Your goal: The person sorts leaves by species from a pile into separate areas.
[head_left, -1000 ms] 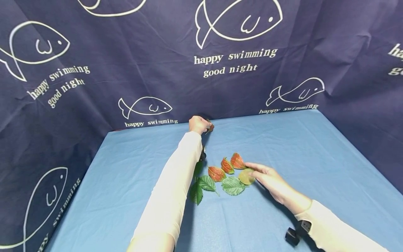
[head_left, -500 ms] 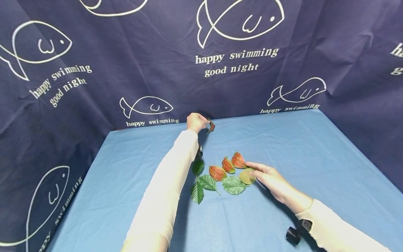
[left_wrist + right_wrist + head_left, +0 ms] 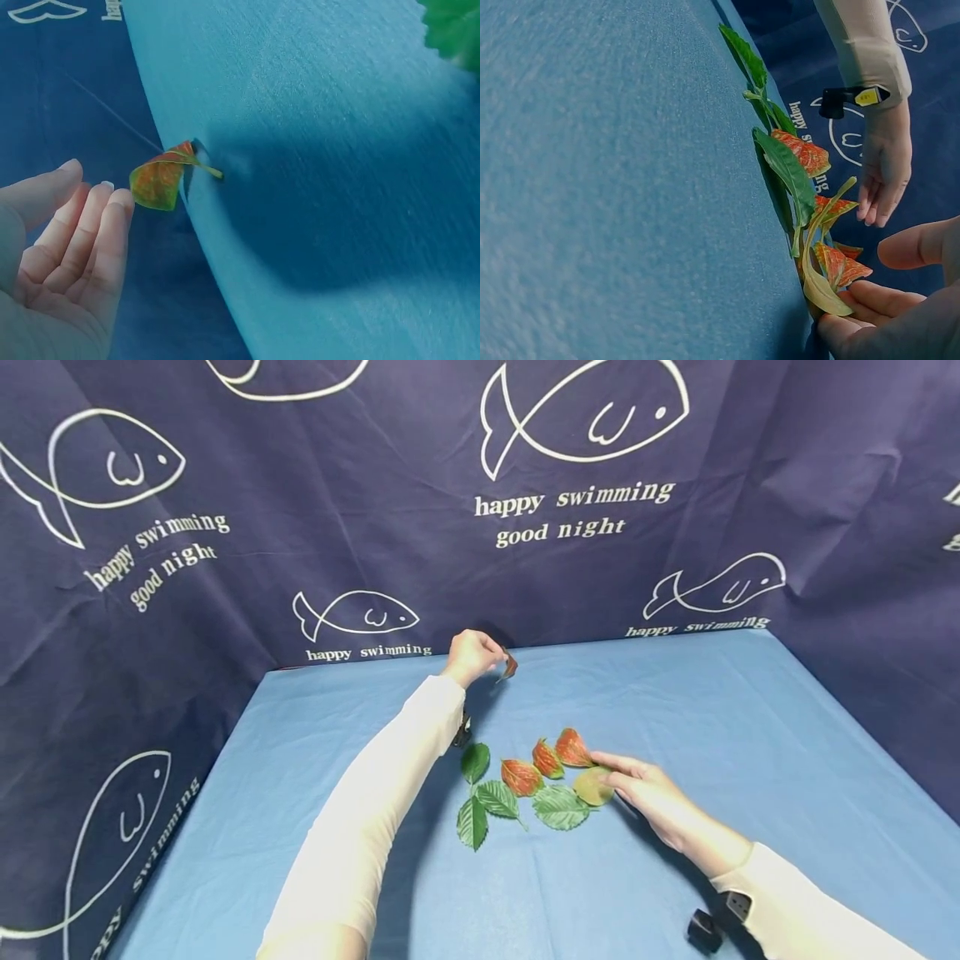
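Note:
My left hand reaches to the table's far edge, fingers extended and thumb apart in the left wrist view. Right at its fingertips is a curled red-green leaf with a short stem. My right hand rests beside the leaf row, its fingertips touching the yellow-green leaf. Its thumb stands apart from the fingers in the right wrist view. Three red-orange leaves lie in an arc, the rightmost red leaf close to a right fingertip. A broad green leaf lies left of the yellow-green one.
More green leaves lie at the left end of the row, among them a serrated leaf and a smooth leaf. Blue cloth covers the table. A navy curtain printed with fish stands behind and at both sides.
My left hand has drawn slightly left from the curled leaf, which shows more fully now. Its forearm has swung left, uncovering the smooth green leaf. The right hand stays in place.

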{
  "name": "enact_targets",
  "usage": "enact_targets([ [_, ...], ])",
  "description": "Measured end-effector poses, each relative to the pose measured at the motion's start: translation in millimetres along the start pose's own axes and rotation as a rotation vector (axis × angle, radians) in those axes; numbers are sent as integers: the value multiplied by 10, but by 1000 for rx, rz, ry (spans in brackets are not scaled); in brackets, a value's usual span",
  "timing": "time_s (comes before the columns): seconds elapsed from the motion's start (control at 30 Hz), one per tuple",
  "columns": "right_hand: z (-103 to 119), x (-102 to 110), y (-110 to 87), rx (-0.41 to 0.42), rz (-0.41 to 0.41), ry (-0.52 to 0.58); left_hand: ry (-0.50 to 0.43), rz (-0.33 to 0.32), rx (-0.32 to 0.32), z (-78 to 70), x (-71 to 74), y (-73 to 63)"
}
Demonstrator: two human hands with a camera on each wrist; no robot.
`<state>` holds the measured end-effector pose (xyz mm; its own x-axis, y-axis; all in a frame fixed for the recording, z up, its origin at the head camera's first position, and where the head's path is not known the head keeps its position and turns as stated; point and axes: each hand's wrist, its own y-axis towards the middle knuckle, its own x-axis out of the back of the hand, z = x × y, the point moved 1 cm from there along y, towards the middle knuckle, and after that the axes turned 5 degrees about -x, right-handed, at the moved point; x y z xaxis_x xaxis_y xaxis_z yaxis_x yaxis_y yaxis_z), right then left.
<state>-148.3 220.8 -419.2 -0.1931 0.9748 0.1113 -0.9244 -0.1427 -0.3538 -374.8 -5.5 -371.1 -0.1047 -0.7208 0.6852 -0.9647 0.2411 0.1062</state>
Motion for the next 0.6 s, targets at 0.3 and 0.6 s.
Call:
enact_targets([
  [0.3,-67,15,-4,88,-23,-128,-2,90,-151,-36,12,-167],
  [0.6,-81,11,14,83,14,-164,50,333,-380,-114,-40,-380],
])
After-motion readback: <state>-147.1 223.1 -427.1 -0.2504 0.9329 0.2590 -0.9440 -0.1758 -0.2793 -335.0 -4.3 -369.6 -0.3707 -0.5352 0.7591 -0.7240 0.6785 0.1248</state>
